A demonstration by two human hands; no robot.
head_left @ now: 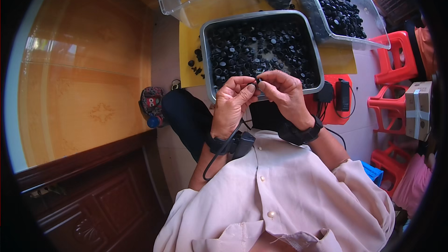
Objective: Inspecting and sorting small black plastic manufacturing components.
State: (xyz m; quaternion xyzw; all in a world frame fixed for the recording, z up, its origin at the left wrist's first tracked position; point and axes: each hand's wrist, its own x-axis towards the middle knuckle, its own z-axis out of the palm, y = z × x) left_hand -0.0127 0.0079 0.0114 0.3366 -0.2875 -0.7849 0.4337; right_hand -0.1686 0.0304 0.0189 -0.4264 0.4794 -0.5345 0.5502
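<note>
My left hand and my right hand meet over the near edge of a grey metal tray. Both are closed in a pinch, thumbs against fingertips, on a small black plastic part. Whether it is one piece or two pressed together I cannot tell, since the fingers cover most of it. Behind my fingertips, many loose black caps and ring-shaped pieces lie in the tray. Each wrist wears a black strap with a device, and a black cable runs from the left one.
A clear plastic bin of black caps stands back right, another clear bin back left. Loose black pieces lie on the yellow sheet. Red stools and a cardboard box are at right, a wooden panel at left.
</note>
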